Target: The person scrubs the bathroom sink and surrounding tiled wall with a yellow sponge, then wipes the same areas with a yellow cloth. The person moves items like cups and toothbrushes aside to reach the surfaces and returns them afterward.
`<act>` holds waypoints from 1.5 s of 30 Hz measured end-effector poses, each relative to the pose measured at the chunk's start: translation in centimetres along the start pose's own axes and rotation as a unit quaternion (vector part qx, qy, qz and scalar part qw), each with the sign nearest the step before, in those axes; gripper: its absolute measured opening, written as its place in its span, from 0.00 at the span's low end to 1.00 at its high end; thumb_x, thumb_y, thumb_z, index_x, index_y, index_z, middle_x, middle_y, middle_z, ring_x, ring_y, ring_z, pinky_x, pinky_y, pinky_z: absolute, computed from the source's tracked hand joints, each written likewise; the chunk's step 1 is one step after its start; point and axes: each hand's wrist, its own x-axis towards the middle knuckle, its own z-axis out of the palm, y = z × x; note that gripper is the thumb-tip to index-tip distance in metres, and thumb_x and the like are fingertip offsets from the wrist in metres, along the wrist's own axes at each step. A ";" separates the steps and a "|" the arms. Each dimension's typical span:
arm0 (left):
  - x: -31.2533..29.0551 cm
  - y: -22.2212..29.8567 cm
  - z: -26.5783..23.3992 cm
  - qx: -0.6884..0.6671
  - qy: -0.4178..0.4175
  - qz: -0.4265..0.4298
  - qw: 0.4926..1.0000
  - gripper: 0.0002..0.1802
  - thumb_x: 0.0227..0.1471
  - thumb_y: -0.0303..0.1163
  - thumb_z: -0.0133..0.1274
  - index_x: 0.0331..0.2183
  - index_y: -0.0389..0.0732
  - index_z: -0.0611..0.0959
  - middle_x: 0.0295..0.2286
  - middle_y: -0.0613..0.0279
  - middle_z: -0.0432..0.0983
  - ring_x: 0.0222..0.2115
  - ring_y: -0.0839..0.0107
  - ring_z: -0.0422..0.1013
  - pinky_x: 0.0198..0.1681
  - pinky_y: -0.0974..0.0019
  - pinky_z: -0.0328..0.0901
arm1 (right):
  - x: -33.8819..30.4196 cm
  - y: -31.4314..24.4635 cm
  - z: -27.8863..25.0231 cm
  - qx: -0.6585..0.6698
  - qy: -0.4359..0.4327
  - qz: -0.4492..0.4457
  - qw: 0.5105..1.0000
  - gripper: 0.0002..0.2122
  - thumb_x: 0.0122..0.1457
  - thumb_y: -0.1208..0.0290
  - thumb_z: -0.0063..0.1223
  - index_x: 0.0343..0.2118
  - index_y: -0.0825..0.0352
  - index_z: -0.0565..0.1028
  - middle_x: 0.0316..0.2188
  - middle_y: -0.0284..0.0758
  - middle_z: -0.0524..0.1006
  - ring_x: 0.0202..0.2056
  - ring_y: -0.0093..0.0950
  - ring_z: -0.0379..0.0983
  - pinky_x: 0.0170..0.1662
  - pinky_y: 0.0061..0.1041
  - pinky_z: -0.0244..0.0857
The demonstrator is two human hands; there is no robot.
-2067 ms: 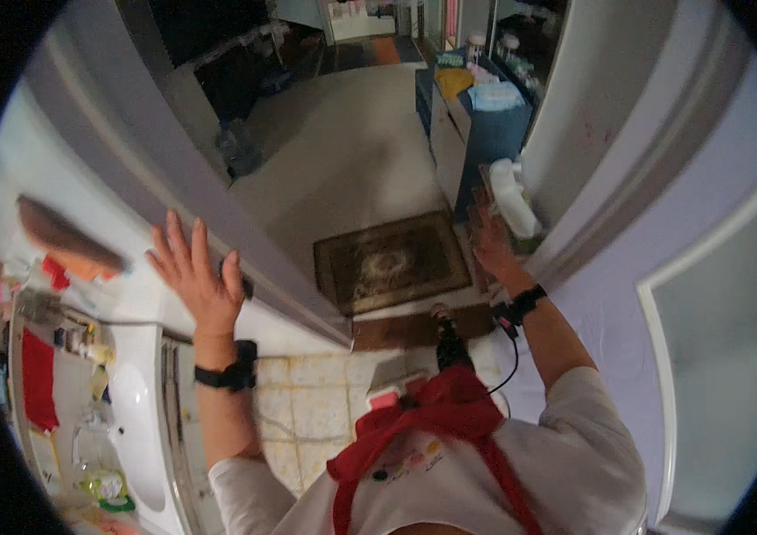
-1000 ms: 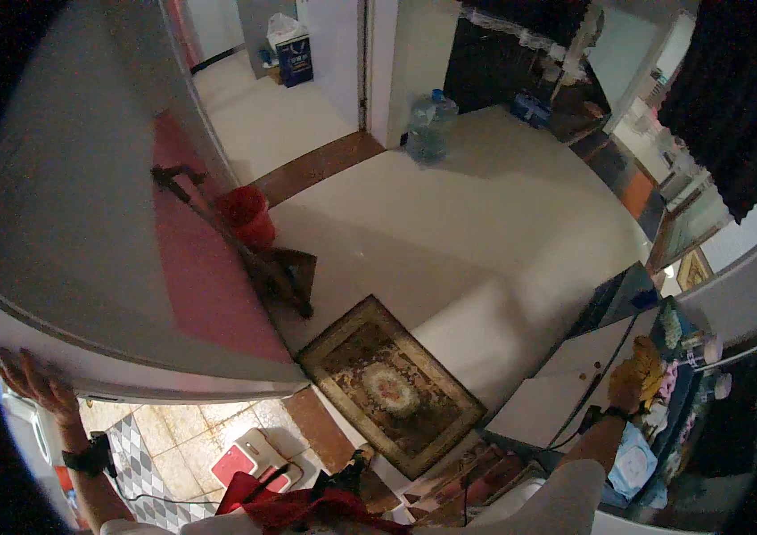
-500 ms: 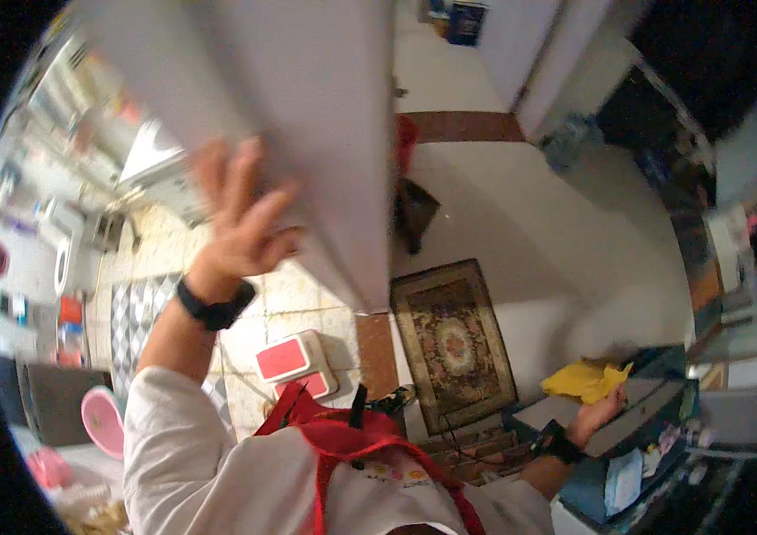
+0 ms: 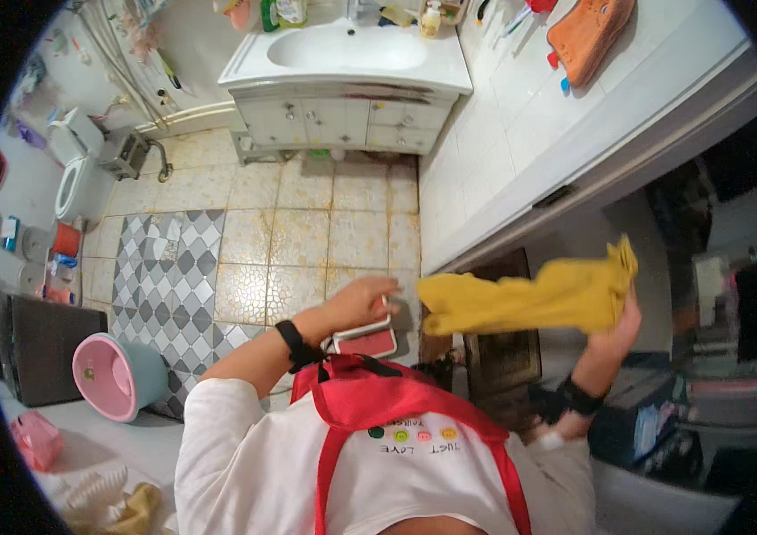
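My right hand [image 4: 617, 325] is closed on one end of a yellow cloth [image 4: 526, 299], which stretches out leftward in front of me, slightly smeared by motion. Whether it is a rag or a glove, I cannot tell. My left hand [image 4: 359, 301] is held before my chest, its fingers loosely apart and pointing toward the cloth's free end, with a gap between. Nothing shows in it. Just below that hand is a small white step stool [image 4: 368, 345] with a red top, partly covered by my arm and red apron [image 4: 387, 401].
Ahead stands a white sink cabinet [image 4: 343, 120] with bottles on top. A toilet [image 4: 75, 178], a checkered mat [image 4: 169, 294] and a pink and blue basin [image 4: 106, 379] are on the left. A door frame [image 4: 575, 183] runs along the right, with a patterned rug [image 4: 508, 366] beyond.
I have turned left from the doorway to face the sink. My left hand has come away from the door and down to my chest. The yellow cloth has been lifted from low right.
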 end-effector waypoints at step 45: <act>-4.4 -24.9 -46.2 0.077 -0.007 -0.377 0.923 0.28 0.36 0.37 0.65 0.39 0.30 0.77 0.33 0.50 0.77 0.34 0.58 0.74 0.38 0.64 0.67 | 5.1 9.5 48.9 0.061 -0.014 0.069 0.996 0.06 0.59 0.71 0.48 0.31 0.70 0.71 0.28 0.28 0.70 0.30 0.18 0.63 0.36 0.20 0.58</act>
